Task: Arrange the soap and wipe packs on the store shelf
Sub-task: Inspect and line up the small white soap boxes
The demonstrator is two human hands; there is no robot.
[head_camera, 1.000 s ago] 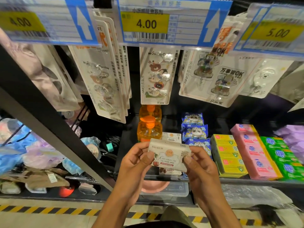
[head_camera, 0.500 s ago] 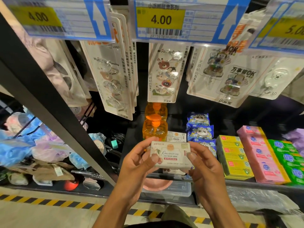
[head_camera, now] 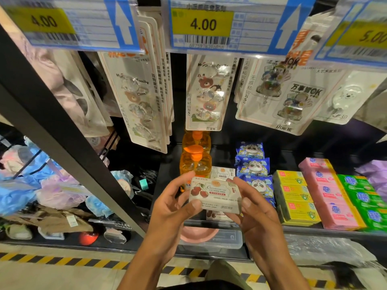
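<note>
I hold a white cherry soap box [head_camera: 215, 194] between both hands, just in front of the black shelf's front edge [head_camera: 297, 229]. My left hand [head_camera: 169, 208] grips its left end and my right hand [head_camera: 254, 212] grips its right end. Behind it a similar white soap box [head_camera: 223, 173] lies on the shelf, and another [head_camera: 217, 215] shows under the held one. To the right lie blue panda wipe packs [head_camera: 254, 167], then rows of yellow soap boxes [head_camera: 296, 197], pink soap boxes [head_camera: 328, 193] and green soap boxes [head_camera: 362, 197].
Two orange pump bottles [head_camera: 195, 162] stand behind my left hand. Cards of adhesive hooks [head_camera: 206, 95] and price tags [head_camera: 226, 24] hang above. A slanted black upright [head_camera: 62, 132] crosses the left side, with bath puffs [head_camera: 23, 185] beyond it. A pink basin [head_camera: 198, 234] sits on the lower shelf.
The soap box has been turned in my hands, and its cherry-printed face now shows. My hands stay in about the same spot before the shelf.
</note>
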